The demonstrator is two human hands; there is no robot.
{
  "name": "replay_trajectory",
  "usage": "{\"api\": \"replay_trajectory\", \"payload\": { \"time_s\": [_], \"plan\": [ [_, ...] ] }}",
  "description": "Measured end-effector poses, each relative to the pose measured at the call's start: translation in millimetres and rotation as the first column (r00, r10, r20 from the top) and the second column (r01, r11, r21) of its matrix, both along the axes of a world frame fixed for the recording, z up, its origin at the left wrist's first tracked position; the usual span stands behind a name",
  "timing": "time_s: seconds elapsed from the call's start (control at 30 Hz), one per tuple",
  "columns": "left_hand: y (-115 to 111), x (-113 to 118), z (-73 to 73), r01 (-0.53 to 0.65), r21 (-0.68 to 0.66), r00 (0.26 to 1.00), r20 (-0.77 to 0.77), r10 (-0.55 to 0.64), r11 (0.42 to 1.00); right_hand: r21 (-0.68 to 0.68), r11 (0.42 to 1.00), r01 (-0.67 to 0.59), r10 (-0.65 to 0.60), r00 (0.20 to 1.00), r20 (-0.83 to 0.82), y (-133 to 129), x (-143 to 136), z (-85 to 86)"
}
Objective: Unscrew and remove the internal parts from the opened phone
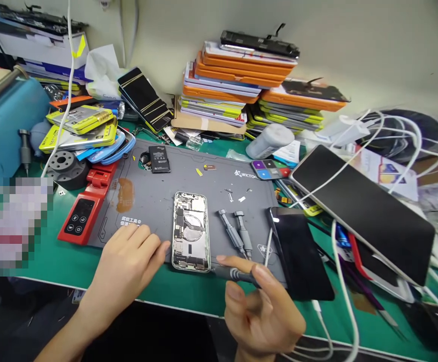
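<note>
- An opened phone (191,241) is lying at the centre of the frame, slightly low, its inner parts facing up at me.
- The right hand (274,314), lower right of centre, is gripping a grey screwdriver (234,274), whose tip is pointing at the phone's lower right corner; whether it is touching, I can't tell.
- The left hand (130,256) is hovering or resting just left of the phone, fingers curling loosely; I can't tell whether it's holding anything.
- Two more drivers (231,231) are lying right of the phone, on the grey mat (151,211).
- A black battery (159,159) is lying above and left of it.
- A red device (78,218) is sitting at the mat's left edge.
- A black-screened phone (304,256) is overlapping its right edge.
- Beneath everything, the green desk (162,296) is showing.
</note>
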State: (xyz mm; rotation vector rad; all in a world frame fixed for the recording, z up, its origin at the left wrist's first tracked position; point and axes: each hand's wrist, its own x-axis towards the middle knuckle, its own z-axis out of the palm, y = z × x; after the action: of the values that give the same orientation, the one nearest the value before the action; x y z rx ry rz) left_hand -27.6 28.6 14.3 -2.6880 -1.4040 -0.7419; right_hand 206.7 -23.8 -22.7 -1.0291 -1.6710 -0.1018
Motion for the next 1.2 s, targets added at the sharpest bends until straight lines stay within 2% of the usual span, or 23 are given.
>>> {"api": "replay_trajectory", "payload": {
  "time_s": [0.17, 0.3, 0.43, 0.53, 0.8, 1.2],
  "plan": [
    [-1.2, -1.2, 2.0, 0.013, 0.004, 1.0, -0.008, -0.013, 1.0, 0.103, 0.99, 0.098, -0.101, 0.995, 0.019, -1.2, -0.8, 0.7],
    [-1.5, -0.7, 0.1, 0.011, -0.022, 1.0, -0.002, -0.011, 1.0, 0.111, 0.99, 0.084, -0.091, 0.994, 0.063, -3.2, 1.6, 3.5],
    [-1.7, -0.3, -1.8, 0.009, -0.013, 1.0, -0.006, -0.009, 1.0, 0.175, 0.979, 0.103, -0.107, 0.994, 0.014, -2.0, 1.9, 5.3],
    [-1.9, -1.1, -2.5, 0.016, -0.002, 1.0, -0.002, -0.016, 1.0, 0.148, 0.979, 0.138, -0.137, 0.99, -0.018, -0.1, 0.5, 5.9],
    [-1.4, -2.3, 0.8, 0.017, 0.016, 1.0, -0.01, -0.017, 1.0, 0.183, 0.979, 0.092, -0.094, 0.996, 0.003, 5.5, -0.8, 6.9],
    [-3.9, -4.1, -4.1, 0.048, -0.027, 0.998, 0.049, -0.046, 0.998, 0.089, 0.988, 0.124, -0.124, 0.992, 0.002, 1.1, -1.9, 4.0]
  ]
}}
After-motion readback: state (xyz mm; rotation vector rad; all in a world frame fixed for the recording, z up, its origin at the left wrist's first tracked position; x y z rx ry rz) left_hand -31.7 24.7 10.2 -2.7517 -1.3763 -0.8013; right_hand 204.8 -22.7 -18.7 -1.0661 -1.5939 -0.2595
